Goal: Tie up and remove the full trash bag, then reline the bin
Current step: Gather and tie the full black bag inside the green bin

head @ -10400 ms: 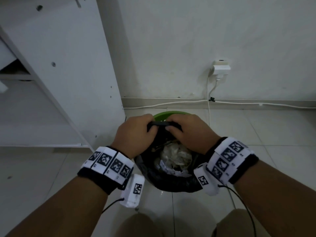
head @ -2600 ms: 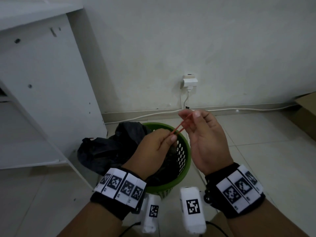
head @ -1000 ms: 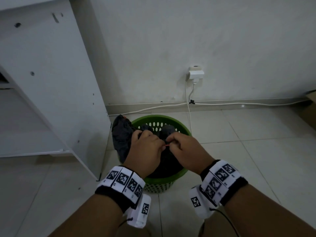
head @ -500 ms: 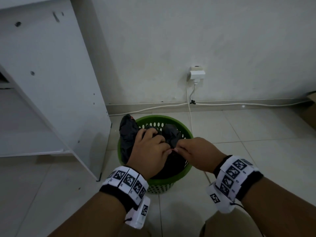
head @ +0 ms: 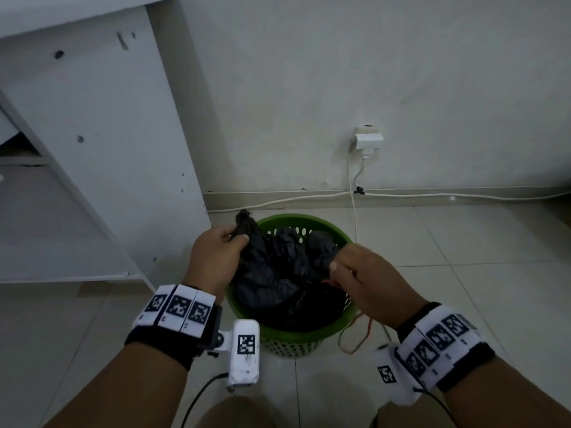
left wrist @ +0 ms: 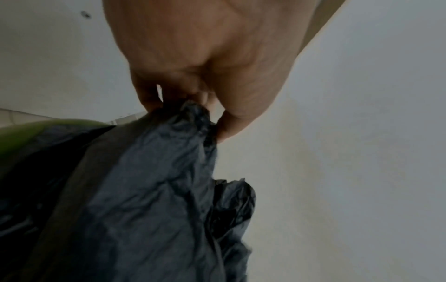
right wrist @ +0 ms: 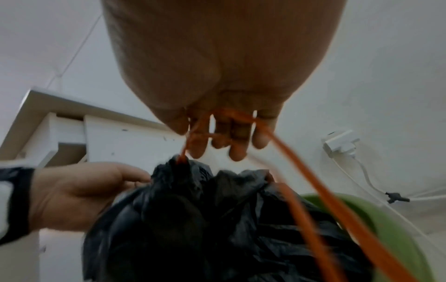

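On the tiled floor (head: 463, 242), in the head view, I see the round green perforated plastic bin (head: 296, 342) just past centre, with the crumpled black plastic trash bag (head: 278, 273) sitting inside it and rising above the rim. My left hand (head: 216, 257), at the bin's 9 o'clock, has thumb and fingers curled round a gathered corner of the bag. My right hand (head: 367, 279), at 3 o'clock, pinches another bunch of the bag, and a thin orange elastic cord (head: 355, 338) loops down from it outside the bin wall. A white wooden cabinet (head: 102, 134) stands at 10 o'clock of the bin; a white wall plug (head: 367, 140) with its white cable (head: 352, 193) sits at 1 o'clock.

In the left wrist view, the left hand (left wrist: 205, 66) grips the bag's (left wrist: 149, 200) bunched tip between fingertips (left wrist: 149, 103) and thumb; the green rim (left wrist: 36, 127) shows at 9 o'clock.

In the right wrist view, the right hand (right wrist: 217, 76) has its fingers (right wrist: 237, 148) curled with the orange cord (right wrist: 301, 181) threaded through them, one strand running down to the bag's (right wrist: 205, 219) neck. The left hand (right wrist: 79, 194) touches the bag at 9 o'clock. The bin (right wrist: 386, 229) is at 4 o'clock.
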`<state>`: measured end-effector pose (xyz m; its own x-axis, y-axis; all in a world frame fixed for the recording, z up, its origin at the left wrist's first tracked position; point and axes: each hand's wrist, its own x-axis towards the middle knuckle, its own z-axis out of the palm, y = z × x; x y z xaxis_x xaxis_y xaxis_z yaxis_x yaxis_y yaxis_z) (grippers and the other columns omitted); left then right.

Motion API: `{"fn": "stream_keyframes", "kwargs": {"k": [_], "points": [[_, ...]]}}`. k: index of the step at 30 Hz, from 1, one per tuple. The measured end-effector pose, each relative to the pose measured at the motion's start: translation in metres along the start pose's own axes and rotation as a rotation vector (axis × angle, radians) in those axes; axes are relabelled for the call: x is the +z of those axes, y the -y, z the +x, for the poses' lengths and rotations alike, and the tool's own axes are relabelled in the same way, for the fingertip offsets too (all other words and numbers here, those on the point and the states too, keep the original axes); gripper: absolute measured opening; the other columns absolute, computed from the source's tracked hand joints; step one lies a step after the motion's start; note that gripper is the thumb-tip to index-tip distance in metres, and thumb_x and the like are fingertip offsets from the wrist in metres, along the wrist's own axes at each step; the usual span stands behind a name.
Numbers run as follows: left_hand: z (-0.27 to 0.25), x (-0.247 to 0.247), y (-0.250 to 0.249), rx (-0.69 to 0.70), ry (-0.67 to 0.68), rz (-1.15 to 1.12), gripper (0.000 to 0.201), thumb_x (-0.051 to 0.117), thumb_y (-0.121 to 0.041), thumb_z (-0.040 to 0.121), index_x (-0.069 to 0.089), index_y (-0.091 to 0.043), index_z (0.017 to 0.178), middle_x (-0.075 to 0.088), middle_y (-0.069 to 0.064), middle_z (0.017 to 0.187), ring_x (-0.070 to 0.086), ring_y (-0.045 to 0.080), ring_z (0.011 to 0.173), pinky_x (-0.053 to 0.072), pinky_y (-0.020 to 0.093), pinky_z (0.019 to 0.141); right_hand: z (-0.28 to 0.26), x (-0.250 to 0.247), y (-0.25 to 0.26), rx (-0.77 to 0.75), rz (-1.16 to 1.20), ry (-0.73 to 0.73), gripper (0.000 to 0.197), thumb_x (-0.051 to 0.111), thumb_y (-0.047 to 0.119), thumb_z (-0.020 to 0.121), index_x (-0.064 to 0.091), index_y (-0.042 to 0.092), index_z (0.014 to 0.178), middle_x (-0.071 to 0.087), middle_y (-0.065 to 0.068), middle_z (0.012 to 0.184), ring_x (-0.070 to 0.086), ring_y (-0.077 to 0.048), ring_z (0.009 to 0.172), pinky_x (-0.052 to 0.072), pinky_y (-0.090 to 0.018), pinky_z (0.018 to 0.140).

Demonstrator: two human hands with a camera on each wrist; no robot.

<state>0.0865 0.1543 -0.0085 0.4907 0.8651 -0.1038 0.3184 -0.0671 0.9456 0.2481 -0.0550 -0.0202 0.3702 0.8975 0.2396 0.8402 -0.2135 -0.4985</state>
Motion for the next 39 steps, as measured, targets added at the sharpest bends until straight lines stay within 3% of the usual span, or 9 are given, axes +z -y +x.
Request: {"fn": "stream_keyframes", "kwargs": {"k": [5,8,12,17,21,25,29,34,39], "points": [[-0.032,0.004,-0.017,-0.079,0.136,-0.357,0.019,0.054,-0.008,0.096,0.073,-0.007,0.098,0.076,0.014,0.093,0.073,0.025,0.087,0.056,0.032,0.074,0.030,-0.004,0.028,0.259,0.275,-0.242,0.045,0.051,0.062,0.087,0.061,0.021,0.104,0.057,0.009,0.102,0.051,0.000,0.095,0.040,-0.020,0.080],[-0.049,0.005,-0.021,-0.136,0.244,-0.565,0.025,0.045,-0.005,0.096,0.070,-0.004,0.097,0.074,0.021,0.098,0.071,0.030,0.090,0.056,0.033,0.074,0.051,0.008,0.050,0.416,0.557,-0.058,0.095,0.064,0.080,0.062,0.047,0.025,0.138,0.057,0.008,0.129,0.057,-0.007,0.114,0.048,-0.031,0.099],[-0.060,-0.002,-0.023,-0.226,0.344,-0.778,0.030,0.040,-0.012,0.097,0.069,-0.007,0.096,0.075,0.014,0.098,0.070,0.025,0.089,0.055,0.033,0.078,0.064,0.025,0.072,0.428,0.684,0.093,0.104,0.080,0.068,0.055,0.042,0.027,0.143,0.062,0.002,0.126,0.064,-0.012,0.110,0.051,-0.037,0.100],[-0.050,-0.021,-0.015,0.083,0.040,-0.225,0.046,0.054,-0.048,0.092,0.068,-0.007,0.073,0.065,0.003,0.067,0.059,0.011,0.062,0.046,0.019,0.054,0.063,0.036,0.083,0.240,0.801,0.165,0.021,0.074,0.016,0.085,0.071,0.007,0.104,0.070,-0.002,0.071,0.066,-0.009,0.067,0.050,-0.022,0.065],[-0.044,-0.029,-0.021,0.210,-0.025,-0.015,0.043,0.076,-0.055,0.076,0.064,-0.016,0.090,0.066,-0.004,0.079,0.061,0.007,0.069,0.047,0.016,0.062,0.062,0.045,0.092,0.079,0.564,0.016,0.008,0.069,0.015,0.088,0.070,0.007,0.086,0.068,-0.007,0.070,0.059,-0.007,0.060,0.049,-0.026,0.061],[-0.040,-0.034,-0.036,0.375,-0.119,0.220,0.054,0.085,-0.046,0.069,0.057,-0.030,0.111,0.061,-0.008,0.084,0.061,0.005,0.074,0.050,0.020,0.066,0.058,0.052,0.098,-0.057,0.214,-0.126,0.012,0.058,0.023,0.091,0.065,0.014,0.088,0.062,0.002,0.066,0.056,-0.014,0.058,0.046,-0.034,0.056],[-0.033,-0.037,-0.042,0.459,0.009,0.253,0.013,0.080,-0.027,0.080,0.077,-0.033,0.091,0.071,-0.017,0.081,0.066,-0.002,0.076,0.057,0.028,0.080,0.054,0.054,0.098,-0.145,0.202,-0.184,0.010,0.059,0.019,0.090,0.068,0.015,0.092,0.061,0.004,0.070,0.052,-0.011,0.062,0.042,-0.028,0.057],[-0.029,-0.038,-0.033,0.381,0.027,0.109,0.010,0.073,-0.023,0.088,0.078,-0.028,0.081,0.075,-0.011,0.076,0.069,0.005,0.073,0.057,0.031,0.075,0.050,0.053,0.093,-0.166,0.171,-0.214,0.018,0.063,0.023,0.088,0.070,0.015,0.102,0.067,0.003,0.081,0.057,-0.009,0.070,0.045,-0.025,0.064],[-0.038,-0.036,-0.045,0.388,0.002,-0.143,0.008,0.069,-0.017,0.092,0.076,-0.017,0.088,0.076,-0.005,0.083,0.069,0.003,0.076,0.049,0.014,0.066,0.053,0.041,0.097,-0.066,0.341,-0.321,0.073,0.072,0.046,0.075,0.047,0.015,0.136,0.048,-0.001,0.132,0.046,-0.009,0.123,0.039,-0.022,0.103]]}}
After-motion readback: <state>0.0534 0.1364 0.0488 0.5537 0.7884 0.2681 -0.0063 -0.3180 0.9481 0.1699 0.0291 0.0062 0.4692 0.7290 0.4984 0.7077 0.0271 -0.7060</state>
